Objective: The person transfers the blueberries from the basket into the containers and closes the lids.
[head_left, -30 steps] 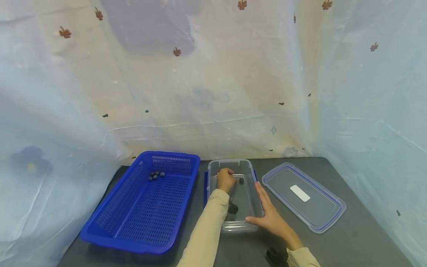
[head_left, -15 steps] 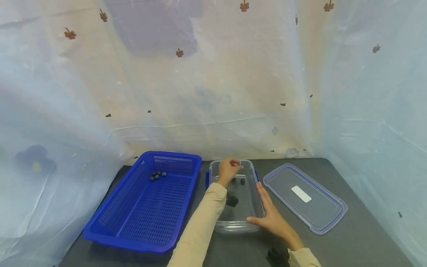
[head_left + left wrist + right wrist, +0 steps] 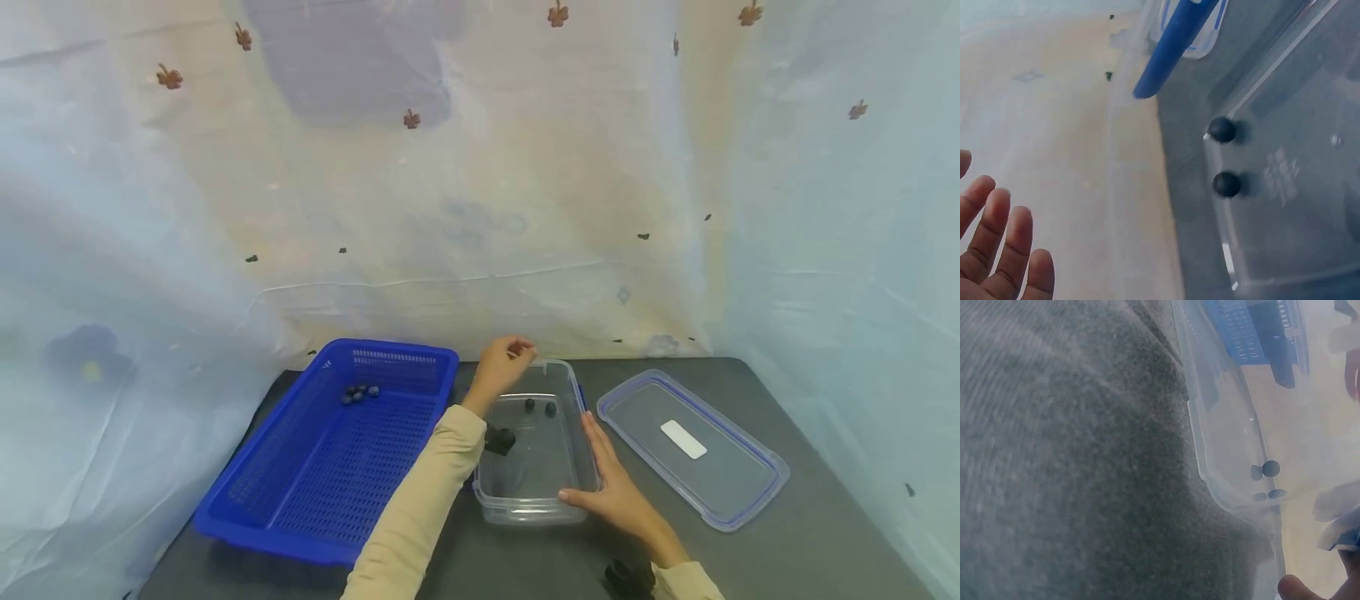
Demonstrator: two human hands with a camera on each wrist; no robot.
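Note:
My left hand [image 3: 504, 367] is raised over the far left corner of a clear plastic food container [image 3: 534, 510]. In the left wrist view, its loosely bent fingers [image 3: 1015, 244] have nothing between them. Two small dark round berries, like blueberries [image 3: 1227, 184], lie apart on the container floor near its far end. At the container's right side, my right hand [image 3: 615, 487] rests its straight fingers along the wall, thumb at the near right corner. Several similar berries [image 3: 358, 395] sit in the far part of a blue perforated basket [image 3: 318, 546] on the left.
A clear lid [image 3: 723, 467] with a blue seal and a white label lies right of the container. All stands on a dark grey table [image 3: 757, 550]. Pale patterned sheeting [image 3: 480, 208] hangs behind and at both sides. A blue edge shows beside the container.
My left hand has let go of a berry beside the other one in the container, then risen and moved left. My right hand stays at the container's side.

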